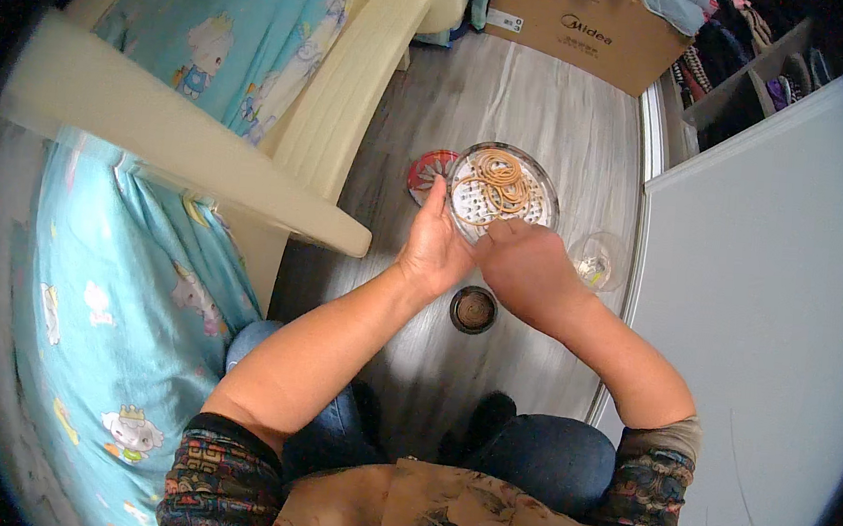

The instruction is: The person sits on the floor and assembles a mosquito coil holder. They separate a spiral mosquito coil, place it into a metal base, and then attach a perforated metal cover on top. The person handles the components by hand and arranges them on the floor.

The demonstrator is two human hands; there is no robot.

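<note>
My left hand (437, 242) grips the left edge of a round shallow dish (554, 206), thumb up along its rim. A white perforated liner (471, 209) covers the dish's bottom. Tan coils (505, 170), resembling incense coils, lie loosely on it, with one loop reaching towards the near side. My right hand (527, 267) is at the dish's near edge with its fingers curled down; the back of the hand hides whether they pinch anything. Partly behind the dish is a red round tin or lid (428, 172) with a petal pattern. A small dark round bowl (474, 311) stands on the floor below my hands.
On the grey wood-look floor (550, 96), a clear round container (601, 261) sits right of my right hand. A cream bed frame (308, 211) with turquoise bedding (147, 302) borders the left. A Midea cardboard box (584, 36) stands ahead, and a white panel (751, 271) borders the right.
</note>
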